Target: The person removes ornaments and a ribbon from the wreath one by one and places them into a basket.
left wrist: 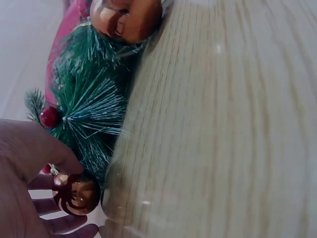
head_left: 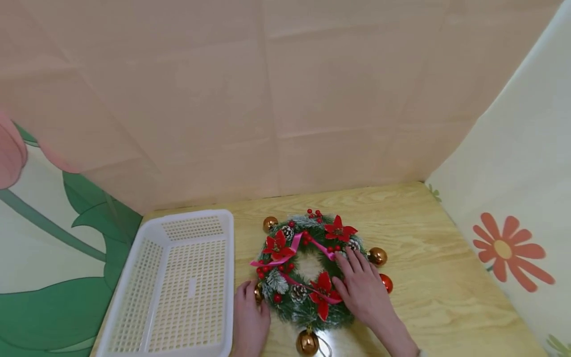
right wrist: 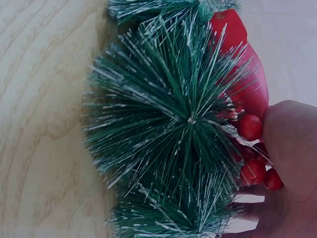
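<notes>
A green Christmas wreath [head_left: 308, 317] lies flat on the wooden table, trimmed with red poinsettias [head_left: 338, 229], pinecones [head_left: 298, 293], berries and a pink ribbon [head_left: 294, 244]. At its left edge my left hand [head_left: 251, 317] holds a copper bauble [left wrist: 77, 194], thumb at its top and fingers around its far side. My right hand [head_left: 363, 290] rests on the wreath's right side, fingers stretched over the greenery. Red berries [right wrist: 250, 127] sit beside its thumb in the right wrist view; its other fingers are partly hidden there. Another copper bauble [head_left: 307, 342] hangs at the near edge.
A white perforated plastic basket [head_left: 228, 277] stands on the table left of the wreath, close to my left hand. More baubles, one copper [head_left: 377, 256] and one red [head_left: 385, 283], lie along the wreath's right side. A brown-covered wall [head_left: 276, 109] rises behind the table [head_left: 428, 238].
</notes>
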Motion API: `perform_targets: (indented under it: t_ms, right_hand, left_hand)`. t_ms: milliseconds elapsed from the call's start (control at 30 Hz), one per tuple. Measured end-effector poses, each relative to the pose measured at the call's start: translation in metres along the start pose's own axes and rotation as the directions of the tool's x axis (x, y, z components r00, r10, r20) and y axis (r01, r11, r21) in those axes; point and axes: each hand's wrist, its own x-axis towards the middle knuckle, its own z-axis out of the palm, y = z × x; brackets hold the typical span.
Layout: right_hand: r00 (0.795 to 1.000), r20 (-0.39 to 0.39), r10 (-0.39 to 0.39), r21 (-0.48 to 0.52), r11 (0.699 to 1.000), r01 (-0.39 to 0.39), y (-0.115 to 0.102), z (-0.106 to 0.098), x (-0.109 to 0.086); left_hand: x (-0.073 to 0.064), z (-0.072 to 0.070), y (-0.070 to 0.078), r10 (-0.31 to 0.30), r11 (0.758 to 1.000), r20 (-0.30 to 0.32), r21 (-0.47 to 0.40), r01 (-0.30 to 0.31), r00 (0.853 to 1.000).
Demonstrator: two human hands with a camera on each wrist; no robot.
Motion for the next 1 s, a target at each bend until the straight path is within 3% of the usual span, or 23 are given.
perform_targets:
  t_ms: [167, 300, 400, 467, 567, 767, 833, 1000]
  right_hand:
    - [1.000, -0.010, -0.008, 0.019, 1.000, 0.008, 0.004, 0.002, 0.000]
    - [1.000, -0.012, -0.009, 0.023, 1.000, 0.009, 0.005, 0.003, 0.000]
    - [1.000, -0.002, -0.007, 0.025, 1.000, 0.007, 0.005, 0.002, 0.001]
    - [1.000, 0.006, -0.006, 0.026, 1.000, 0.006, 0.005, 0.002, 0.001]
    - [1.000, 0.008, -0.002, 0.028, 1.000, 0.001, 0.005, 0.001, 0.002]
    - [1.000, 0.021, 0.005, 0.025, 1.000, -0.005, 0.003, 0.000, 0.003]
    - [1.000, 0.025, 0.002, 0.019, 1.000, -0.003, 0.002, 0.000, 0.003]
    - [1.000, 0.019, 0.000, 0.002, 1.000, 0.000, 0.002, 0.001, 0.003]
  left_hand:
    - [-0.001, -0.001, 0.003, -0.025, 0.997, -0.048, -0.072, 0.021, 0.999]
    - [-0.002, 0.002, 0.003, 0.014, 0.993, -0.136, -0.111, -0.029, 0.991]
    - [-0.002, 0.005, 0.004, 0.092, 0.983, -0.239, -0.135, -0.127, 0.967]
    - [-0.002, 0.005, 0.006, 0.142, 0.971, -0.300, -0.141, -0.191, 0.943]
    - [0.000, 0.004, 0.010, 0.189, 0.956, -0.351, -0.147, -0.253, 0.917]
    - [0.000, -0.001, 0.018, 0.178, 0.948, -0.367, -0.185, -0.259, 0.913]
    - [-0.001, -0.003, 0.020, 0.186, 0.940, -0.391, -0.198, -0.279, 0.902]
    - [0.002, -0.009, 0.027, 0.245, 0.904, -0.481, -0.201, -0.378, 0.842]
